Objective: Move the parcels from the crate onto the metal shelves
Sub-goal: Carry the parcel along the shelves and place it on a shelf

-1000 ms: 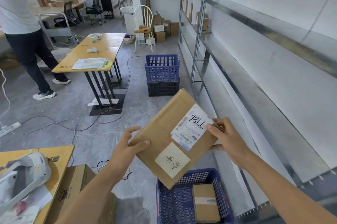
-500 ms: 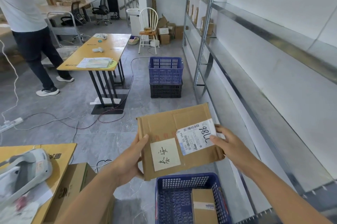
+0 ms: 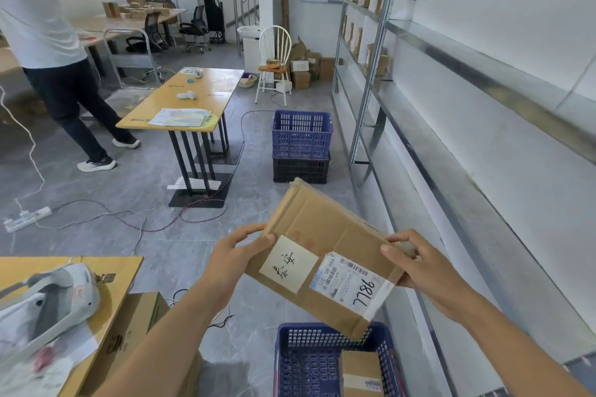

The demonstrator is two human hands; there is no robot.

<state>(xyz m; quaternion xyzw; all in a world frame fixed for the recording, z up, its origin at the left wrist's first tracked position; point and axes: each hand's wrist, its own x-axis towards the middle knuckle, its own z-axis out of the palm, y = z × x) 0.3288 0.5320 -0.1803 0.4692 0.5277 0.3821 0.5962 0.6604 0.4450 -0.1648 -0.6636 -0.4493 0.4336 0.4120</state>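
Parcel (image 3: 325, 254) of flat brown corrugated cardboard, rectangular and thin, is held in the air between both hands above the blue crate (image 3: 309, 361). It is tilted, its far corner pointing up toward the stacked crates and its near corner dipping over the crate's rim. Its face carries creased fold lines, a square cream paper note (image 3: 288, 263) with handwritten characters, and a white printed shipping label (image 3: 353, 286) with barcodes and "7786" in black marker, which wraps round the parcel's edge.

Left hand (image 3: 237, 256) clasps the parcel's left edge, thumb on top beside the note and fingers curled beneath. Right hand (image 3: 416, 262) grips the right edge, thumb pressed on the face just above the label.

Below, the crate is moulded plastic with a perforated lattice wall; another small cardboard parcel (image 3: 361, 372) with a pale tape strip lies inside it. Metal shelves (image 3: 477, 203), smooth grey sheet steel on slim uprights, run along the white wall to the right, just beside the crate. Farther off, a blue lattice crate sits stacked on a black one (image 3: 301, 151) on the grey tiled floor (image 3: 135, 183). A wooden tabletop (image 3: 122, 274) at lower left bears a white headset (image 3: 48, 303).
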